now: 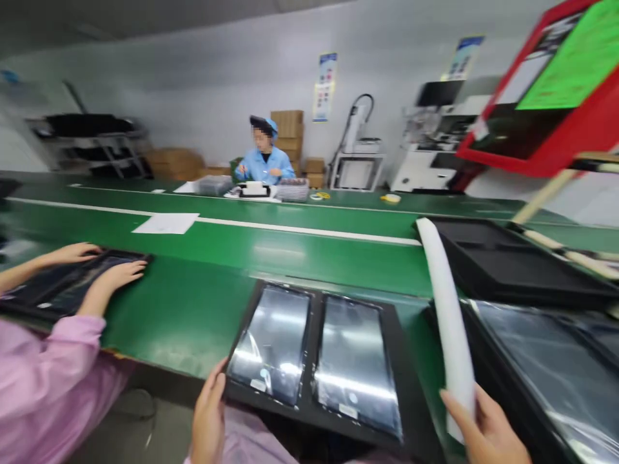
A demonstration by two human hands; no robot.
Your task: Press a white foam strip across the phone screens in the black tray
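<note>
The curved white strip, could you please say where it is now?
In the head view, the curved white strip is in the right hand, right of the middle tray, overlapping the edge of the right tray.

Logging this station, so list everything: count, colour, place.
Near tray: one, black, centre
Panels: two, dark, in near tray
Strip: one, white, centre right
Right trays: at least two, black, right
Left tray: one, black, left
Paper: one, white, centre left
Worktop: count unclear, green, throughout
Small items: several, mixed, far worktop
Co-workers: two, pink left, blue opposite
Boxes: several, brown, rear
Board: one, red, upper right
Posters: two, multicoloured, wall
Machines: several, white, rear
Left hand: one, bare, on near tray
Right hand: one, bare, on strip
</note>
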